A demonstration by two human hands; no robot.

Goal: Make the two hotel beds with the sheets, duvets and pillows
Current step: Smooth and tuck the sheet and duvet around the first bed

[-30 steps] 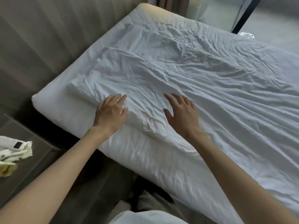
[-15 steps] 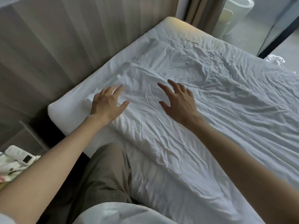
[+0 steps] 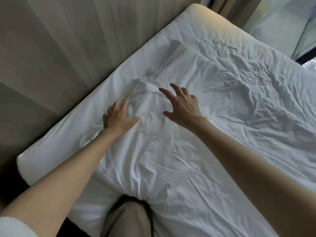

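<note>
A white mattress (image 3: 56,151) fills most of the view, its head end against a padded wall. A creased white sheet (image 3: 222,117) lies spread over it, with a bunched ridge near the head end. My left hand (image 3: 118,117) lies flat on the sheet, fingers straight and pointing toward the wall. My right hand (image 3: 183,105) has its fingers spread, over or on the sheet just right of the left one; I cannot tell whether it touches. Neither hand holds anything. My knee (image 3: 130,218) in beige trousers presses against the mattress side.
A grey padded headboard wall (image 3: 51,48) runs along the left. Curtains (image 3: 227,7) hang at the far corner, and a glass partition (image 3: 301,28) stands at the upper right. A dark gap (image 3: 10,183) lies beside the mattress at the lower left.
Both hands have slid up the sheet toward the headboard, and I have leaned further over the bed. The bedside table with the cloth has left the view.
</note>
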